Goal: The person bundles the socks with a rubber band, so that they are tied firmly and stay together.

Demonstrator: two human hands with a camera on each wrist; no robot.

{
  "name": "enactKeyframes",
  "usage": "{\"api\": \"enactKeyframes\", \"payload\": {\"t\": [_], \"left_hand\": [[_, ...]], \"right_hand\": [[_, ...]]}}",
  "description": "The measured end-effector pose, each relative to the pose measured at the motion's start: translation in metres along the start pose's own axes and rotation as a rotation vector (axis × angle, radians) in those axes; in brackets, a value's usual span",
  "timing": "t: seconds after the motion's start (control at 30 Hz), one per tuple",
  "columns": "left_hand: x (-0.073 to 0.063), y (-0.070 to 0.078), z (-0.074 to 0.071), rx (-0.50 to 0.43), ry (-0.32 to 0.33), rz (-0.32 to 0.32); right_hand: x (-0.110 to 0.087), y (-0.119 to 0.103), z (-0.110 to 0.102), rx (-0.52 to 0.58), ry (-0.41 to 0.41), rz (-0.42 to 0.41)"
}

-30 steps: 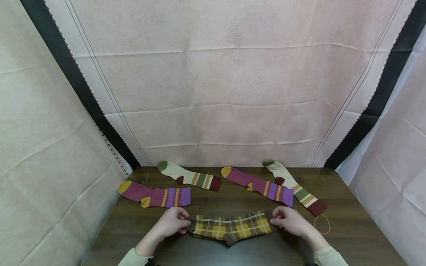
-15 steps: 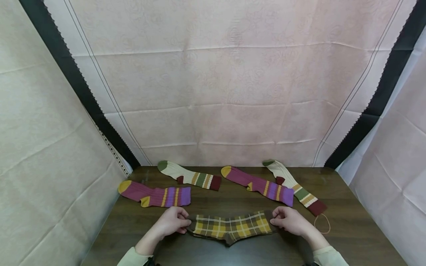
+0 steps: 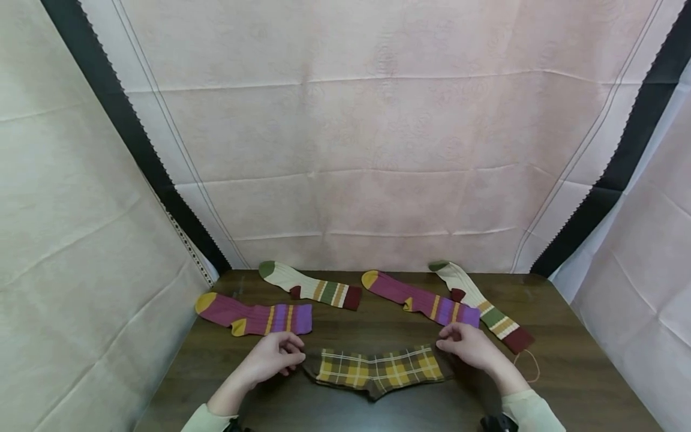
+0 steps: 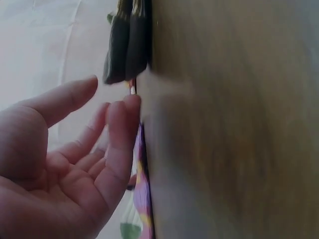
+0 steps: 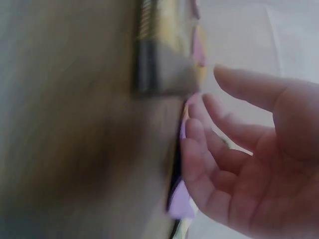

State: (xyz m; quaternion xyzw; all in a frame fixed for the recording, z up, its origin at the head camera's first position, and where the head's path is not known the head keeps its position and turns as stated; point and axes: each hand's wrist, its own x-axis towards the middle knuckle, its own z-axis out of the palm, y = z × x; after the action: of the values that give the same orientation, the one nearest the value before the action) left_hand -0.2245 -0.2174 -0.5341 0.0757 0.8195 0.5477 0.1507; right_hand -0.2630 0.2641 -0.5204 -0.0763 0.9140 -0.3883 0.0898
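Plaid socks (image 3: 380, 370) in yellow and dark brown lie across the front middle of the table, with the heel toward the person. At their left end, the left wrist view shows two dark layers (image 4: 128, 50), one over the other. My left hand (image 3: 272, 358) is just off this left end, thumb and fingers parted and nothing between them. By the other end hovers my right hand (image 3: 468, 347); in the right wrist view its fingers (image 5: 197, 164) are loosely bent, apart from the grey-brown sock end (image 5: 169, 72).
Behind lie two purple socks with yellow toes, one left (image 3: 254, 315) and one right (image 3: 421, 298). Two cream socks with green toes lie at the back (image 3: 308, 284) and right (image 3: 483, 306). A thin string loop (image 3: 534, 366) touches the right one. Pale cloth walls (image 3: 345, 138) enclose the table.
Both hands have let go of the plaid socks' ends. The left hand has drawn back to the left, and the right hand has lifted slightly. The socks lie as before.
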Motion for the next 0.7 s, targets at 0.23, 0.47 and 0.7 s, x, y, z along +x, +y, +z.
{"api": "enactKeyframes", "payload": {"t": [0.23,0.47,0.7], "left_hand": [[-0.002,-0.004,-0.015,0.014,0.072,0.035],[0.004,-0.012,-0.028,0.075,0.218,0.058],[0.018,-0.018,-0.039,0.201,0.311,0.082]], "right_hand": [[0.023,-0.033,0.022,0.071,0.027,-0.074],[0.050,-0.062,0.063,0.252,-0.142,-0.147],[0.066,-0.087,0.099,0.336,-0.221,-0.139]]}}
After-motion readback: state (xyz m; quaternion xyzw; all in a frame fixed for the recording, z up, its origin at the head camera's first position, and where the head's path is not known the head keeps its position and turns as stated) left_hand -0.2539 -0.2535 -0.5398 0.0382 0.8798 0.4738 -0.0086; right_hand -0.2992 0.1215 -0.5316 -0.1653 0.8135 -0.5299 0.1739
